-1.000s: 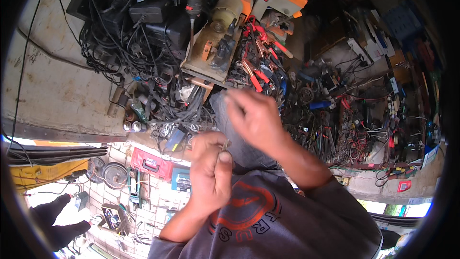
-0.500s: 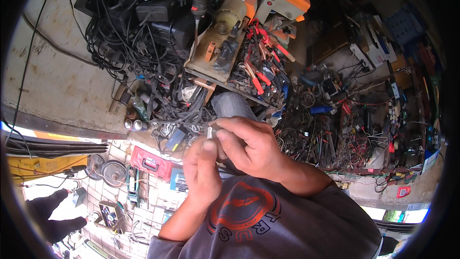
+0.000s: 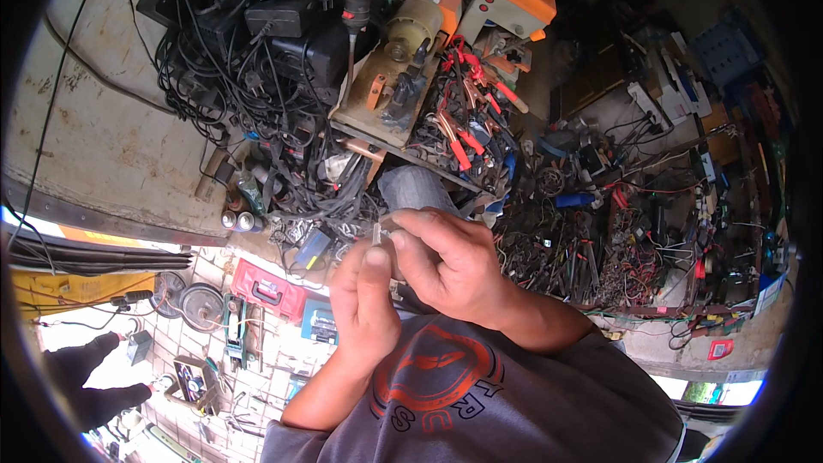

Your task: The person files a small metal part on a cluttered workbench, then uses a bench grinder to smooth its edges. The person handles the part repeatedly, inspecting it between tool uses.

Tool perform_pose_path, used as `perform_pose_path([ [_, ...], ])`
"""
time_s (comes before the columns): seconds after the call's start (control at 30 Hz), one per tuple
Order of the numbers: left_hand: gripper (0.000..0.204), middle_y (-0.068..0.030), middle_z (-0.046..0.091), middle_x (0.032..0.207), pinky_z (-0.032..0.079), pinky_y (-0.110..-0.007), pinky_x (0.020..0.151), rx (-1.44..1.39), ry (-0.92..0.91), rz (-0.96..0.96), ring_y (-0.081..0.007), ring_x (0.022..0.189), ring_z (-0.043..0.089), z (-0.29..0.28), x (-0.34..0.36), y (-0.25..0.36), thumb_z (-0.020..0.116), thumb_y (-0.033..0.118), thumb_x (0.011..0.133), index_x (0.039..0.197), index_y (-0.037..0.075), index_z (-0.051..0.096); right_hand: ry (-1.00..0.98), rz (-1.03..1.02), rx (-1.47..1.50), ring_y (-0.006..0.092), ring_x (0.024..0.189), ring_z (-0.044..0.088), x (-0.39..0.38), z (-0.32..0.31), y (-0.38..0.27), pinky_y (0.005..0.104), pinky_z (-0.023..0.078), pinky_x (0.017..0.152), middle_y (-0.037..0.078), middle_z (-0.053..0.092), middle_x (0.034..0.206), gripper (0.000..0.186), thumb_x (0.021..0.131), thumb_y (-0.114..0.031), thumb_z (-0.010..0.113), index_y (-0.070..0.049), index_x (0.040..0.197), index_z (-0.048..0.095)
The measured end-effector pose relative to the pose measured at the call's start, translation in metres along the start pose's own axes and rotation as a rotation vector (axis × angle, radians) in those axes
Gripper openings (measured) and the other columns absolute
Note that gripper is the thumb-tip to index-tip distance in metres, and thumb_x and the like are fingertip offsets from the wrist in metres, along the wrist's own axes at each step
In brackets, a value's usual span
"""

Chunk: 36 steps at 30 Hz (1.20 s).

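One pale piece [image 3: 376,233] | left hand [image 3: 366,298]: pinched on it | right hand [image 3: 454,267]: curled beside, grip unclear

The left hand [image 3: 367,291] pinches a small pale piece [image 3: 376,234] at the thumb tip, the right hand [image 3: 450,266] bent close beside it, with red-handled clamps [image 3: 459,153] beyond and a red case [image 3: 267,292] at left

The bench [image 3: 664,351] carries black adapters [image 3: 276,21] at eleven o'clock, red clamps [image 3: 459,154] at one, tangled wires [image 3: 636,230] at three. Tiled floor [image 3: 276,339], eight o'clock: red case [image 3: 268,293], open box [image 3: 194,382], wheels [image 3: 202,307].
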<state>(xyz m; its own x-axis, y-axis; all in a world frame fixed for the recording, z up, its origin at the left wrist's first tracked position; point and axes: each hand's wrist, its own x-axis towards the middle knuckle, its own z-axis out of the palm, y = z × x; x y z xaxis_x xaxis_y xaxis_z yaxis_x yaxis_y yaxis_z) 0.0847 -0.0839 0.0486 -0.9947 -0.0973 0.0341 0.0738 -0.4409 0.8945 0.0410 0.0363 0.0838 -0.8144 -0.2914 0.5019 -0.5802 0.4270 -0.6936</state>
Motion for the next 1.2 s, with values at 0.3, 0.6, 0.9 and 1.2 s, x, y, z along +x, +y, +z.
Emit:
perform_pose_path([
  [0.3, 0.028, 0.0036, 0.049, 0.074, 0.028, -0.022, 0.055, 0.065, -0.008, 0.06, -0.004, 0.064, 0.038, 0.008, -0.003, 0.0, 0.044, 0.024, 0.102, 0.095, 0.0, 0.056, -0.034, -0.05, -0.073, 0.0271, 0.057, 0.063, -0.006, -0.006, 0.001, 0.0361, 0.05, 0.049, 0.011, 0.063, 0.075, 0.021, 0.081, -0.005, 0.067, -0.001, 0.101, 0.063],
  [0.6, 0.026, 0.0043, 0.043, 0.068, 0.027, -0.023, 0.054, -0.024, -0.049, 0.022, -0.0054, 0.061, 0.034, 0.007, -0.006, -0.004, 0.045, 0.023, 0.1, 0.083, 0.004, 0.05, -0.159, 0.039, 0.011, 0.0273, 0.066, 0.067, -0.009, -0.019, -0.003, 0.0337, 0.053, 0.055, 0.016, 0.066, 0.082, 0.018, 0.083, 0.001, 0.065, 0.004, 0.101, 0.063],
  [0.9, 0.032, 0.0038, 0.038, 0.064, 0.025, -0.024, 0.053, 0.005, -0.05, -0.043, -0.0058, 0.06, 0.033, 0.013, -0.005, -0.004, 0.044, 0.024, 0.101, 0.073, 0.009, 0.042, -0.159, 0.033, 0.127, 0.0301, 0.063, 0.065, -0.018, -0.025, 0.005, 0.0366, 0.052, 0.054, 0.015, 0.063, 0.075, 0.018, 0.085, -0.003, 0.064, 0.003, 0.102, 0.063],
  [1.2, 0.038, -0.0014, 0.051, 0.07, 0.035, -0.025, 0.056, -0.002, -0.194, -0.016, -0.0085, 0.063, 0.044, 0.003, 0.006, -0.004, 0.041, 0.028, 0.103, 0.081, 0.0, 0.055, -0.168, 0.083, 0.156, 0.0268, 0.063, 0.065, -0.01, -0.035, 0.012, 0.0341, 0.05, 0.055, 0.013, 0.064, 0.076, 0.011, 0.085, -0.005, 0.067, 0.001, 0.093, 0.066],
])
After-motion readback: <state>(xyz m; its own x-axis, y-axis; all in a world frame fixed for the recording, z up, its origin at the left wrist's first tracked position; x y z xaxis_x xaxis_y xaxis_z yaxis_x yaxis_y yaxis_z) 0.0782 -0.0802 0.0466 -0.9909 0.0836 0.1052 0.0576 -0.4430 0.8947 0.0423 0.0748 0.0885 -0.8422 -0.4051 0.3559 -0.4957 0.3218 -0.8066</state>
